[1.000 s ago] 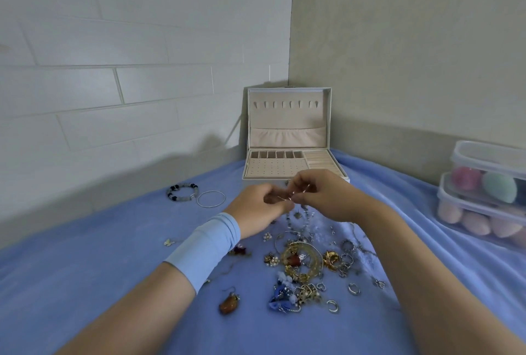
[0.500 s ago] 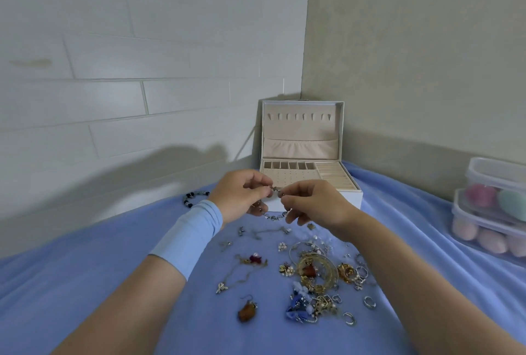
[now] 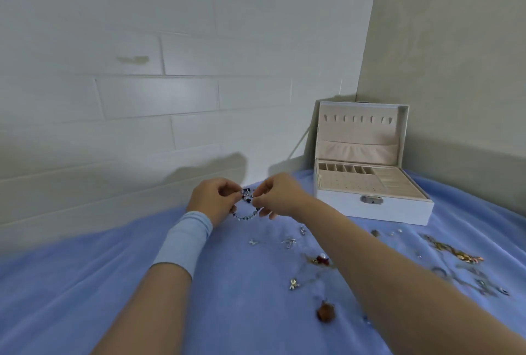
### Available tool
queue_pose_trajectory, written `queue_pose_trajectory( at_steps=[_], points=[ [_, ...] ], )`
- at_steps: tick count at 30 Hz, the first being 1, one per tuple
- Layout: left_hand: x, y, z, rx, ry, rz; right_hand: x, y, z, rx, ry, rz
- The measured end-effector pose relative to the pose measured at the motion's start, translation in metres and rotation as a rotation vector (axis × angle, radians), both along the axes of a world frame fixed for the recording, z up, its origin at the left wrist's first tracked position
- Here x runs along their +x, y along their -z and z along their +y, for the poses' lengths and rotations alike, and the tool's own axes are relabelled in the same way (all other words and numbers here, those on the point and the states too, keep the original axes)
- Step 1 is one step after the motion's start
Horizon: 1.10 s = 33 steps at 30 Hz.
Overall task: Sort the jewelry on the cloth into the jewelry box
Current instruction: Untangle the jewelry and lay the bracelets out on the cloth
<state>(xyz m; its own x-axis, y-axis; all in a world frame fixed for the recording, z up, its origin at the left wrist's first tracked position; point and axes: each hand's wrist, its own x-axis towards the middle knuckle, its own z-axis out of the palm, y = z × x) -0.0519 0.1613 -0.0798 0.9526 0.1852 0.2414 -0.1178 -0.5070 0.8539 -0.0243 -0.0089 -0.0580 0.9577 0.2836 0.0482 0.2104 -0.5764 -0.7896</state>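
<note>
Both hands meet above the blue cloth [image 3: 85, 292]: the left hand [image 3: 212, 202] and the right hand [image 3: 280, 194] each pinch the beaded bracelet [image 3: 247, 206], which hangs between them. The open jewelry box [image 3: 370, 184] sits well to the right. Loose jewelry [image 3: 318, 259] is scattered beside and beyond the right forearm.

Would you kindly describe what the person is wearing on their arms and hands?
The left hand is bare, with a light blue ribbed wristband round the wrist. The right hand and forearm are bare: no sleeve, glove, watch or ring is visible.
</note>
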Motion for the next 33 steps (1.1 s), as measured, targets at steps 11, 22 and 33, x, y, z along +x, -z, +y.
queue_pose_trajectory(
  at_steps=[11, 22, 33],
  points=[
    [0.016, 0.016, 0.007, 0.459, 0.121, 0.170, 0.025, 0.019, 0.021, -0.241, 0.028, -0.139],
    [0.007, 0.009, -0.022, 0.502, 0.069, 0.062, -0.013, -0.022, -0.042, -0.194, -0.066, -0.130],
    [-0.051, 0.001, -0.136, 0.476, 0.493, -0.019, -0.069, -0.014, -0.162, -0.383, -0.099, 0.019]
  ],
)
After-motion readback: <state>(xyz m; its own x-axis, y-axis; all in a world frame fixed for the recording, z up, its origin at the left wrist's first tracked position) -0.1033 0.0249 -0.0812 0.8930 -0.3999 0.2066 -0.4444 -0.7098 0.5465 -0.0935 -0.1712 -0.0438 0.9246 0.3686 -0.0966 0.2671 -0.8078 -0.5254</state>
